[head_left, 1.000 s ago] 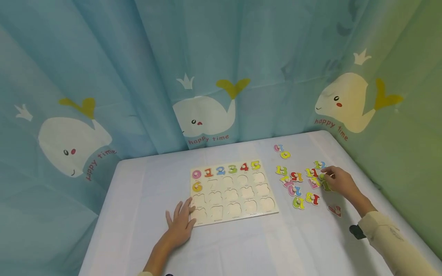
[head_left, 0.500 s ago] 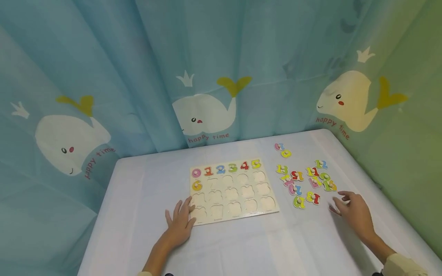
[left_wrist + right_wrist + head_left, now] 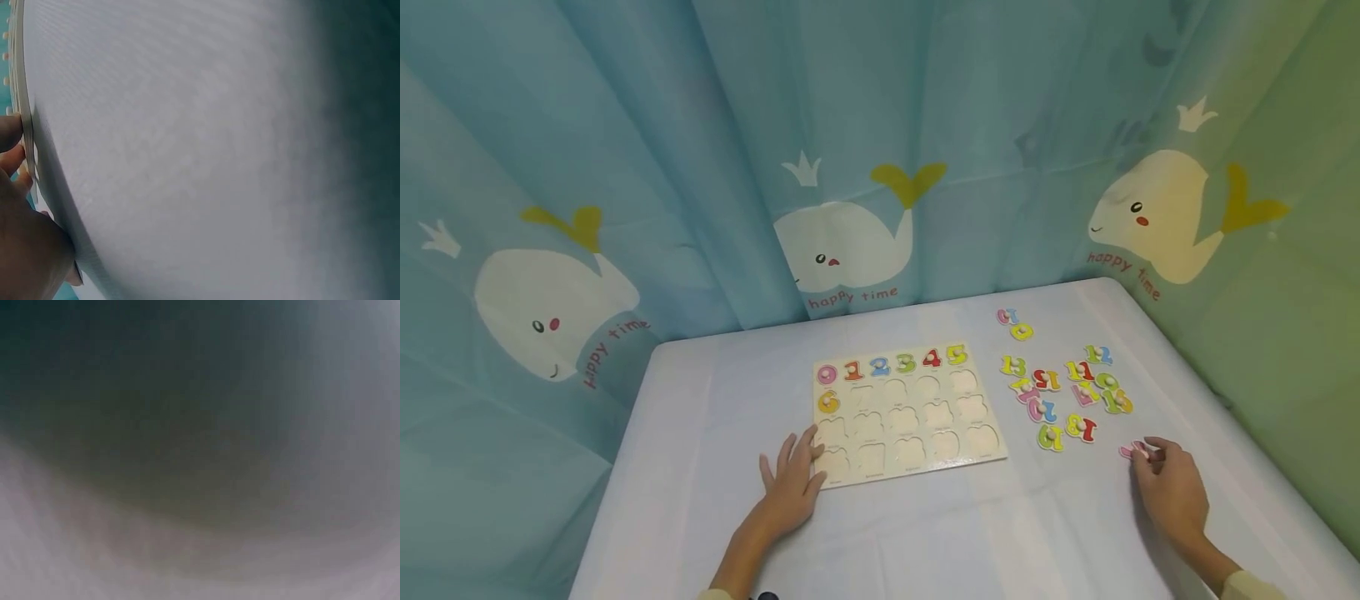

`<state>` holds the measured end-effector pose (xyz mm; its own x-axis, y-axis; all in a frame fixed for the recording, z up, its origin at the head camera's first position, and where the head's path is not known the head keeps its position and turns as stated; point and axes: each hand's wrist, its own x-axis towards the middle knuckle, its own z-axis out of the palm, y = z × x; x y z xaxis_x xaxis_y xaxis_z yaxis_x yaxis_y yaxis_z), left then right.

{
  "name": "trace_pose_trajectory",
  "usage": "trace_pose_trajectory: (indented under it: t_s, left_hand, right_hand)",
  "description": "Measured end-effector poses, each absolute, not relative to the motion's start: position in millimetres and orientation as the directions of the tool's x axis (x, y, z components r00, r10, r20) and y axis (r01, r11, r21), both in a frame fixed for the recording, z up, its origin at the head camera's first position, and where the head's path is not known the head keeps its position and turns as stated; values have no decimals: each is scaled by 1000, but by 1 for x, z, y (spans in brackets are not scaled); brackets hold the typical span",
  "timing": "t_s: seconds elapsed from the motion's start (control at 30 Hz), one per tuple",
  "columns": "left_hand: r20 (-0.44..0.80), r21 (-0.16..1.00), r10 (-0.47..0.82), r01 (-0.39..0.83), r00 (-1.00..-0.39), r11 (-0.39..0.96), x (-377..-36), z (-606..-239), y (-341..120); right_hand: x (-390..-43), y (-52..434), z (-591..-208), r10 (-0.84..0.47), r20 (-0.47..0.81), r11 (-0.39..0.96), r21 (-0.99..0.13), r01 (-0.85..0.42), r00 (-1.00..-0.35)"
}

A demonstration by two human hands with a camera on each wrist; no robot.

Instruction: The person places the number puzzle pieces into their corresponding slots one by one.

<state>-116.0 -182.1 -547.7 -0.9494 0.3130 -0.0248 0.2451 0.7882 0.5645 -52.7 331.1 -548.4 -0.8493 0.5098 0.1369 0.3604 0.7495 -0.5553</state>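
Note:
A pale wooden number puzzle board (image 3: 910,454) lies on the white table, with pieces 0 to 5 along its top row and a yellow-orange 6 (image 3: 828,402) below the 0. My left hand (image 3: 787,492) rests at the board's left edge, fingers spread over the rim; the left wrist view shows its fingers (image 3: 11,134) at the board's side. To the right of the board, my right hand (image 3: 1172,492) pinches a pinkish-red number piece (image 3: 1135,450) between thumb and fingers. Part of that piece is hidden by the fingertips. The right wrist view is only a dark blur.
Several loose knobbed number pieces lie right of the board, among them a red 15 (image 3: 1046,380), a yellow-and-red 18 (image 3: 1081,428) and a green-and-yellow 19 (image 3: 1050,437). A pink-and-blue 10 (image 3: 1007,317) lies farther back. A blue whale-print curtain (image 3: 700,167) hangs behind the table.
My right hand has moved from above the loose pieces toward the table's near right and now pinches the reddish piece that lay there. My left hand stays at the board's edge.

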Motion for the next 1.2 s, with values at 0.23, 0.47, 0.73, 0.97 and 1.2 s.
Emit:
trace_pose_trajectory:
  t_s: [0.23, 0.47, 0.73, 0.97, 1.2]
  left_hand:
    - [-24, 561, 302, 238, -953, 793, -116, -542, -185]
    - [-14, 561, 291, 233, -957, 794, -115, -538, -188]
    - [-27, 552, 300, 236, -954, 800, -117, -538, -188]
    - [-30, 550, 305, 239, -952, 800, -118, -535, -185]
    - [-44, 546, 294, 224, -955, 807, -116, -542, -181]
  right_hand:
    - [-69, 316, -541, 427, 210, 759, -613, 221, -880]
    - [-110, 275, -532, 232, 325, 760, -648, -38, -917]
    - [-148, 204, -531, 68, 333, 689, -697, -197, -940]
    - [-187, 131, -528, -182, 145, 690, -685, -231, -973]
    - [-216, 68, -532, -312, 131, 643, -700, -311, -941]
